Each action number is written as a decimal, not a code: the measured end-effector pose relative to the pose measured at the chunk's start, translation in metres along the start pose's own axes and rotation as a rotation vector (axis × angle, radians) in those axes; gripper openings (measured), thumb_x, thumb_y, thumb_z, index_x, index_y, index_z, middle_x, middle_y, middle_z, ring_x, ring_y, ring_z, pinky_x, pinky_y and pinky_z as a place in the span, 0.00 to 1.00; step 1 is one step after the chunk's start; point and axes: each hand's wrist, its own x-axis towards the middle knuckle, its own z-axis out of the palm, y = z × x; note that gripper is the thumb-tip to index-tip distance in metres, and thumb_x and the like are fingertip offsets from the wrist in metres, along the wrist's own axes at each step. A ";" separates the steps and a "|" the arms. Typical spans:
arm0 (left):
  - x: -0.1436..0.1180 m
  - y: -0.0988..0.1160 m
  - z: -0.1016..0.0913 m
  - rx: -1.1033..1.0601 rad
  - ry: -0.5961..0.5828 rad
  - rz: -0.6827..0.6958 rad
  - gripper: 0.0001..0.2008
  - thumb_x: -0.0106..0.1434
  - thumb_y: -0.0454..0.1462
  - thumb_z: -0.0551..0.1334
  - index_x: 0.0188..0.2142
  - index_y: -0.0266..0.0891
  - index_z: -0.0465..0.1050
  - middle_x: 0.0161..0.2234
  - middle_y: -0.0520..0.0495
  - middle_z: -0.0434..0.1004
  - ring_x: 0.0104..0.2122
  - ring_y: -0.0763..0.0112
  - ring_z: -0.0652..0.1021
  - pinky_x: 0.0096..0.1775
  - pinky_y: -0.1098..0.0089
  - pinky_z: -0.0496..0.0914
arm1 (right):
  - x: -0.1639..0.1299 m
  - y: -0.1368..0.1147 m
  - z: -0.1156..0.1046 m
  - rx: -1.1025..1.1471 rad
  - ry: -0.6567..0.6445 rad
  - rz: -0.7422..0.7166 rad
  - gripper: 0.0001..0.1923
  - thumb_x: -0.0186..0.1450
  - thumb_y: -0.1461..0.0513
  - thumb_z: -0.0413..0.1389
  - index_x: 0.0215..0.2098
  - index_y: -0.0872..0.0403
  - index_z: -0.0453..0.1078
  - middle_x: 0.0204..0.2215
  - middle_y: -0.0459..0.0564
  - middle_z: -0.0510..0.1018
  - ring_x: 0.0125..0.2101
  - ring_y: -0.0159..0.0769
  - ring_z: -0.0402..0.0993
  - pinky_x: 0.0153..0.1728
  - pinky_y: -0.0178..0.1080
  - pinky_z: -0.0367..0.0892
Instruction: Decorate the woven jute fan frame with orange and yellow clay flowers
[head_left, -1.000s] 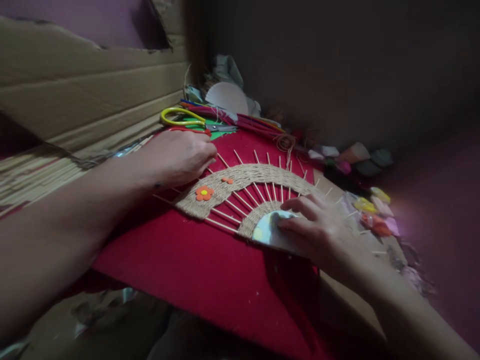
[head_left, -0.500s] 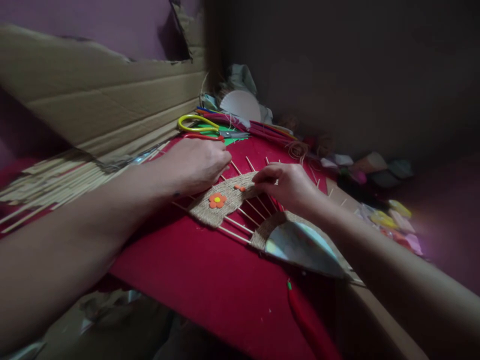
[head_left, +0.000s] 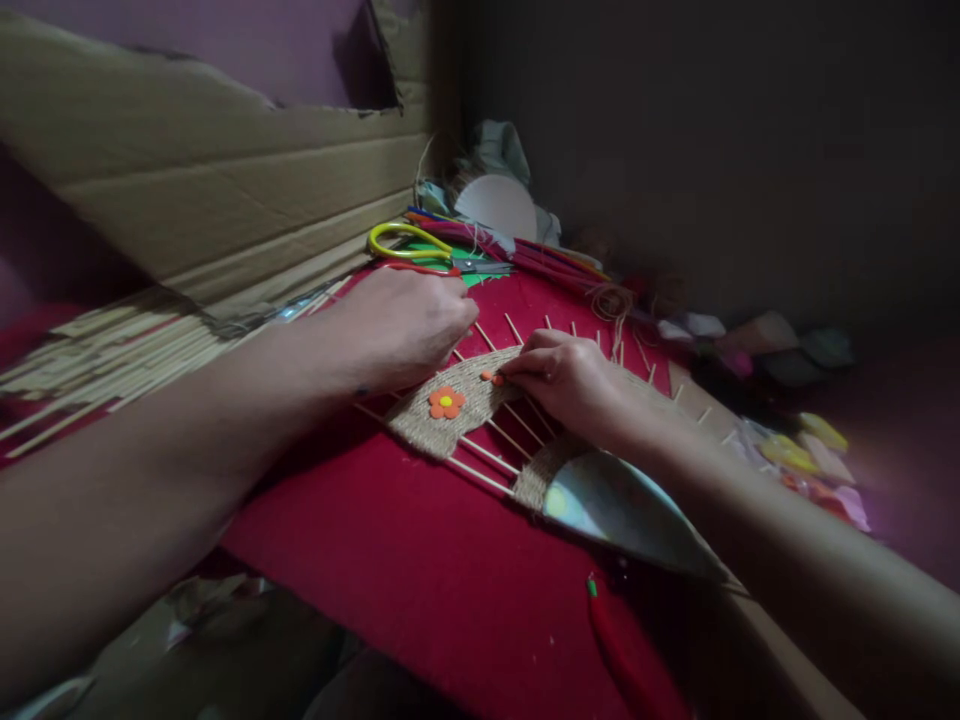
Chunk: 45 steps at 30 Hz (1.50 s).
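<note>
Evidently, in the head view, the fan (head_left: pixel 480 394) lay on the red board (head_left: pixel 390 545), its orange flower (head_left: pixel 446 402) near one end. The right hand (head_left: pixel 577 380) had its fingertips drawn together at the small orange bits (head_left: pixel 486 377) on the band; the left hand (head_left: pixel 412 322) was curled over the fan's far-left sticks, its grip unclear, just beside the scissors (head_left: pixel 476 266).
</note>
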 end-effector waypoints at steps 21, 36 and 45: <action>0.003 0.003 -0.004 -0.051 -0.041 -0.034 0.09 0.62 0.34 0.54 0.36 0.34 0.73 0.33 0.40 0.73 0.28 0.65 0.74 0.26 0.69 0.57 | -0.020 0.004 -0.005 -0.129 0.001 -0.154 0.14 0.65 0.67 0.50 0.43 0.55 0.77 0.36 0.55 0.77 0.34 0.35 0.72 0.34 0.37 0.67; 0.003 0.004 -0.006 -0.037 -0.053 -0.030 0.10 0.63 0.34 0.53 0.36 0.34 0.73 0.34 0.40 0.74 0.28 0.67 0.73 0.25 0.70 0.57 | -0.018 0.000 -0.009 -0.288 -0.075 -0.210 0.16 0.65 0.69 0.47 0.43 0.57 0.75 0.34 0.55 0.76 0.34 0.37 0.69 0.35 0.38 0.63; 0.003 0.001 0.000 -0.072 -0.002 0.011 0.12 0.64 0.36 0.51 0.32 0.35 0.72 0.32 0.41 0.73 0.25 0.70 0.71 0.23 0.69 0.53 | -0.025 0.002 -0.012 -0.096 0.006 -0.078 0.18 0.64 0.69 0.47 0.45 0.56 0.76 0.39 0.54 0.78 0.37 0.37 0.74 0.39 0.38 0.69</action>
